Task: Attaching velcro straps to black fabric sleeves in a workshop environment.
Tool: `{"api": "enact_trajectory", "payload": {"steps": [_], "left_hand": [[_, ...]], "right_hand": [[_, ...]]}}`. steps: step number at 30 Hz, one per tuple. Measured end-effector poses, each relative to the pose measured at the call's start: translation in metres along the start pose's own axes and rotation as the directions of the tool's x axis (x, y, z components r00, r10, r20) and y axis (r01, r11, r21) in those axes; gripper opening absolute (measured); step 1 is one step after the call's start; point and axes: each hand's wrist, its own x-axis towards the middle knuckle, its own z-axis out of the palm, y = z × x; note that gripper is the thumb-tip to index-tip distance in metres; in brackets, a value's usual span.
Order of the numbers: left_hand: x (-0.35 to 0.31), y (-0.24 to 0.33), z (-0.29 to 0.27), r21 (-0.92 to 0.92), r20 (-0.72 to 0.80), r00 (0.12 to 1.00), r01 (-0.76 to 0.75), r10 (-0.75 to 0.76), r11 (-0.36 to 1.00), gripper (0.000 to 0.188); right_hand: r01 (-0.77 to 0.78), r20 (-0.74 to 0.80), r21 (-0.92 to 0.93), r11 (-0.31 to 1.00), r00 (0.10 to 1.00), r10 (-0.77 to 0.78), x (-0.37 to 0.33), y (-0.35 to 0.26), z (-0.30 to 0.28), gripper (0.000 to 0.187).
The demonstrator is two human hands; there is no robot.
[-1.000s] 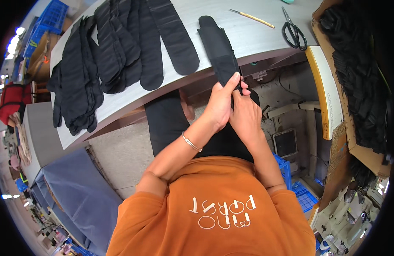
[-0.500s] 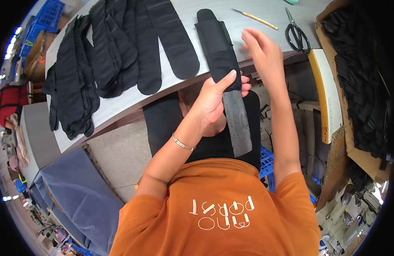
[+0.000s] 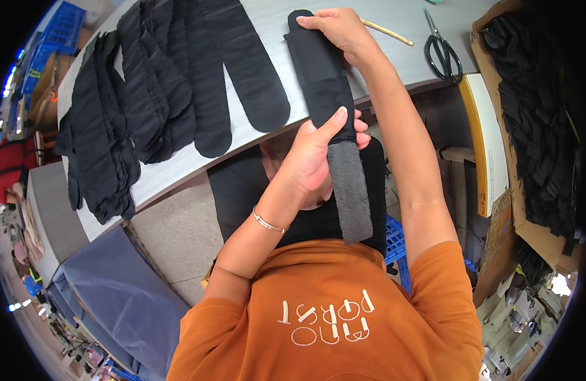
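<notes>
A long black fabric tube (image 3: pixel 318 63) with a rounded far end lies partly on the table and runs past its near edge toward me. Out of its near end hangs a grey, fuzzy strip (image 3: pixel 353 197). My left hand (image 3: pixel 313 152) is closed around the near end of the tube, thumb on top and fingers beneath. At the far end, my right hand (image 3: pixel 343 30) pinches the fabric, its thumb lying on the rounded tip. What lies inside the tube is hidden.
Overlapping black fabric strips (image 3: pixel 207 82) cover the table's left part. A thin yellow-handled tool (image 3: pixel 389 32), partly behind my right hand, and black-handled scissors (image 3: pixel 443 58) lie at the right. Beyond stands a cardboard box (image 3: pixel 480 32) of black pieces. Blue crates (image 3: pixel 394 238) are below.
My right hand has moved from beside the tube, where it held nothing, to its far end and now grips it. The left hand keeps its hold. The view has shifted slightly.
</notes>
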Motion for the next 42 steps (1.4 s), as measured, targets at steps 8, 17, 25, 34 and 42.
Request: {"api": "enact_trajectory", "payload": {"steps": [8,17,25,34,42], "left_hand": [[-0.042,-0.043,0.005,0.139,-0.094,0.994,-0.042,0.056,0.989,0.028],[-0.035,-0.022,-0.023,-0.387,0.183,0.982,0.106,-0.036,0.916,0.1],[0.003,-0.018,-0.024,-0.324,0.23,0.973,0.084,-0.008,0.942,0.087],[-0.012,-0.017,-0.008,-0.031,0.086,0.996,-0.019,0.022,0.999,0.029],[-0.058,-0.055,-0.017,0.06,0.092,0.994,0.059,-0.065,0.996,0.041]], "right_hand": [[0.165,-0.16,-0.387,0.907,0.957,-0.242,-0.008,0.014,0.009,0.035],[0.17,-0.263,-0.586,0.792,0.885,-0.385,-0.006,0.018,0.01,0.052],[0.2,-0.209,-0.584,0.787,0.9,-0.383,-0.011,0.016,0.014,0.051],[0.185,-0.206,-0.766,0.616,0.837,-0.507,-0.011,0.019,0.032,0.045],[0.25,-0.177,-0.765,0.594,0.805,-0.567,-0.011,0.021,0.031,0.044]]}}
